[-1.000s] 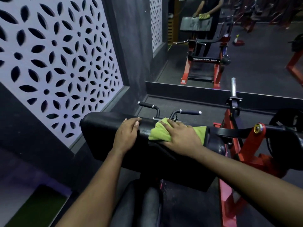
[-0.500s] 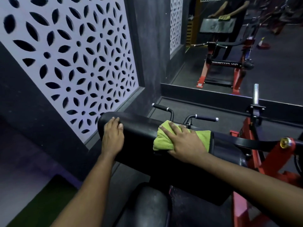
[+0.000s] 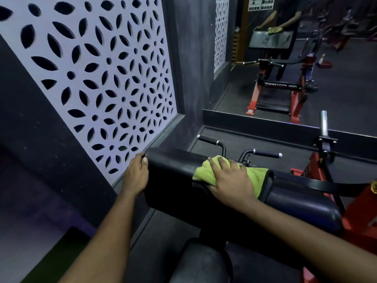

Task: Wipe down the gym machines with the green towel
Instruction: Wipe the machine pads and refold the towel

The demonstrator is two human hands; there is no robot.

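Left hand (image 3: pixel 135 176) grips pad (image 3: pixel 173 174) edge; right hand (image 3: pixel 230 180) presses green towel (image 3: pixel 257 176).

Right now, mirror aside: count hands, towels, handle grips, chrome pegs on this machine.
Hands: 2, left hand gripping the black pad, right hand
Green towel: 1
Handle grips: 2
Chrome peg: 1
Total: 6
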